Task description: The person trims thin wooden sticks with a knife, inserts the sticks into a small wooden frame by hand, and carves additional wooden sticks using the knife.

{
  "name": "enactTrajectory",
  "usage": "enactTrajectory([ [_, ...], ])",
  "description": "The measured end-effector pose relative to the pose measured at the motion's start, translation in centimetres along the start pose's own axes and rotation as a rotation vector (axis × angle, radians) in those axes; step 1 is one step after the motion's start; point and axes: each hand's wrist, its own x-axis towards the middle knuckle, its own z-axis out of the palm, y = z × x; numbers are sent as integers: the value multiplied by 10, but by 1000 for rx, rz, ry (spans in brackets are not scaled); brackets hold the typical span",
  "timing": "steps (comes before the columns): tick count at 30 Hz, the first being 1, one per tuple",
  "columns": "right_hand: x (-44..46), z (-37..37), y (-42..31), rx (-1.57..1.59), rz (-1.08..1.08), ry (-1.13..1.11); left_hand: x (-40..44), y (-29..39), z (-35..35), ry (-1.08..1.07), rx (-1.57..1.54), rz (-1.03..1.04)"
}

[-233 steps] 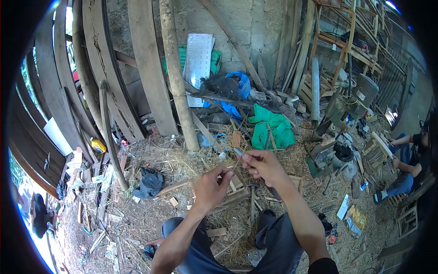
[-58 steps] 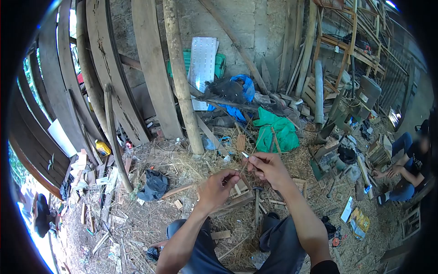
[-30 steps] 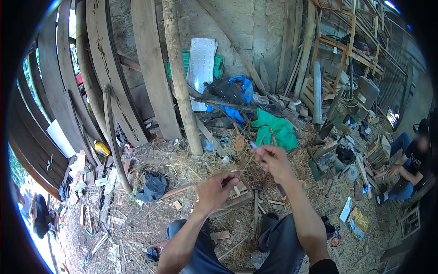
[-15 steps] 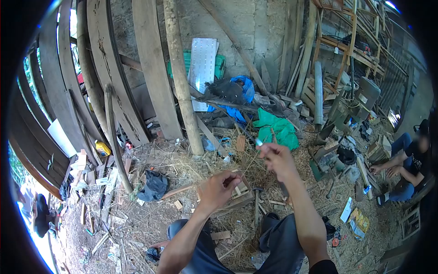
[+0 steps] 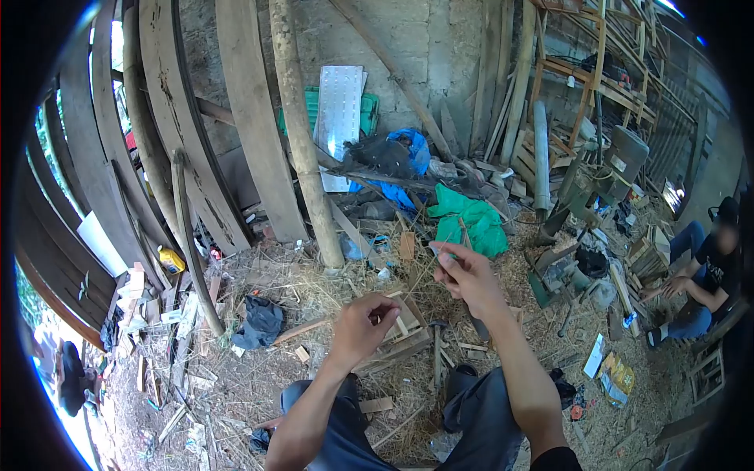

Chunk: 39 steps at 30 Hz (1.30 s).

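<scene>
Presently itemised: right hand [image 5: 467,279], closed on a small pale-tipped item [image 5: 434,246] at its fingertips; left hand [image 5: 363,330], apart from it, finger and thumb curled inward, contents I cannot tell; hazard, I judge: slack pinch, item lost among straw [image 5: 310,284].
</scene>
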Motion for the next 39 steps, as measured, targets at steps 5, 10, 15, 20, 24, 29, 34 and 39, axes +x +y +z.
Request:
enactTrajectory([
  [5,8,-11,11,-12,-16,45,-1,-3,0,-11,84,89],
  [10,6,-16,3,33,27,89,-2,9,-4,-70,89,30],
  [15,14,-52,-2,18,-104,256,-5,-2,-7,-99,132,23],
  [20,1,-13,-2,-23,45,61,2,-8,-9,-78,-92,-77],
  [24,1,16,16,6,106,-148,5,-11,2,-59,-183,-80],
  [29,8,7,18,62,69,-112,2,-6,-1,-189,-253,-111],
  [34,4,1,9,84,71,-52,0,-9,1,-208,-335,-135],
  [39,1,11,15,-19,107,-199,4,-7,-1,-202,-337,-115],
])
